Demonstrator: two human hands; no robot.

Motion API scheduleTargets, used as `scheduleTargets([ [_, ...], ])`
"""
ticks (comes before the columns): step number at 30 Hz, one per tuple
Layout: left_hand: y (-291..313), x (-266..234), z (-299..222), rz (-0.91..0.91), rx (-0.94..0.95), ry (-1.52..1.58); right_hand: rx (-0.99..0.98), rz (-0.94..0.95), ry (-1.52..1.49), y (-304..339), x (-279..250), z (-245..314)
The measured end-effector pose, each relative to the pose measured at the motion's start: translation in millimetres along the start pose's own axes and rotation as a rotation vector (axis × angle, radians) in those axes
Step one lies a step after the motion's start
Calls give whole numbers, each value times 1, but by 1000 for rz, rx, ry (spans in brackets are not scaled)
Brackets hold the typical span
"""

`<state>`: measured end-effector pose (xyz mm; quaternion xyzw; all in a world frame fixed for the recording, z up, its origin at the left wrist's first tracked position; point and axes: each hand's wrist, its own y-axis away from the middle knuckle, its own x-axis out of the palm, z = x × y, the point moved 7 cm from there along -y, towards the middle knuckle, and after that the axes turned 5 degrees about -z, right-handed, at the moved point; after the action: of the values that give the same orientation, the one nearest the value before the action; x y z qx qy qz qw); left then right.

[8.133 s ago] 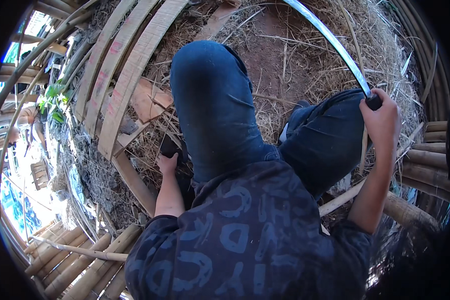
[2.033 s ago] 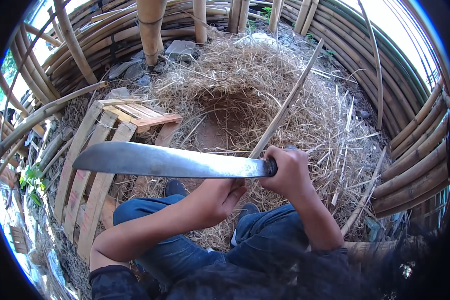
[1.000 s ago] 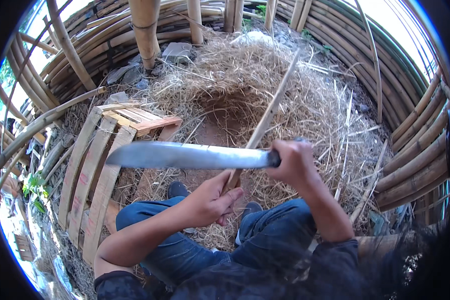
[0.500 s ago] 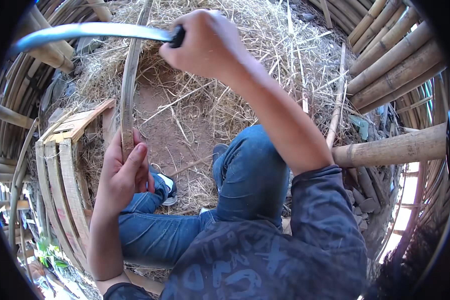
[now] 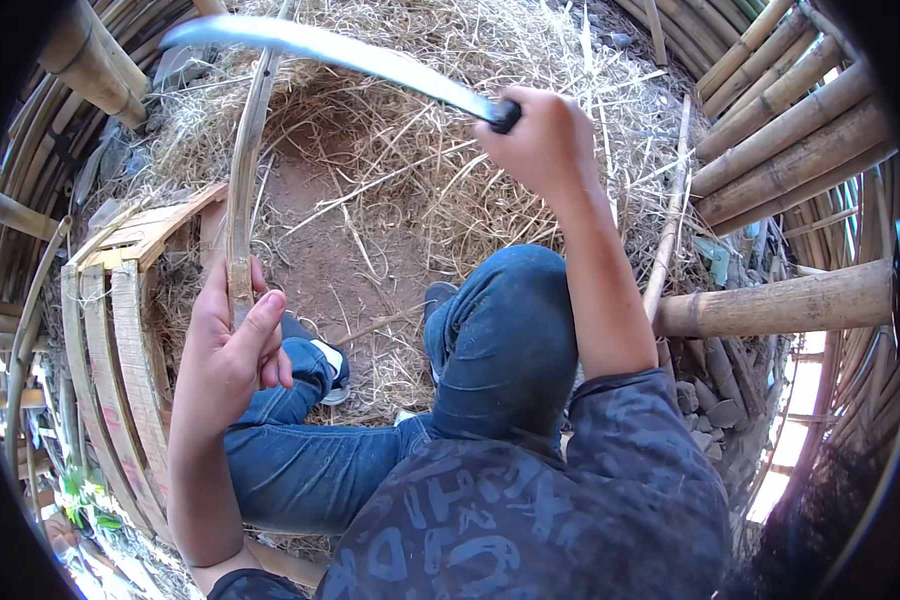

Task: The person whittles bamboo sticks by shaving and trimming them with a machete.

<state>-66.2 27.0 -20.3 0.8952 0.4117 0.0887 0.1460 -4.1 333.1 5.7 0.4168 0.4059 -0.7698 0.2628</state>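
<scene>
My left hand is closed around the near end of a long, thin bamboo strip, which runs away from me and slightly right toward the top edge. In my right hand is the black handle of a machete. Its long, curved blade points left, its outer part crossing the far stretch of the strip in the picture. Whether the blade touches the strip I cannot tell. The blade's tip is slightly blurred.
Dry straw and shavings cover the ground ahead, with bare soil nearer. A wooden crate stands at left. Bamboo poles line the right, and one thick pole juts in beside my right arm. My bent knee is between my arms.
My right hand has swung the machete to the right and slightly down, so less of its blade extends past the strip. My left hand and the strip have shifted slightly left.
</scene>
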Motion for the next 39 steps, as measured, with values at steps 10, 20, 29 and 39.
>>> scheduleTargets([
  [10,3,1,10,1,-45,-60,515,-202,-1257,-30,-76,-105],
  [20,10,-6,5,-38,-17,-62,326,110,-2261,-63,-87,-76],
  [29,11,-7,-2,-17,44,8,673,222,-1743,17,-41,-67],
  [39,6,-10,0,-40,90,-28,569,145,-1911,-22,17,18],
])
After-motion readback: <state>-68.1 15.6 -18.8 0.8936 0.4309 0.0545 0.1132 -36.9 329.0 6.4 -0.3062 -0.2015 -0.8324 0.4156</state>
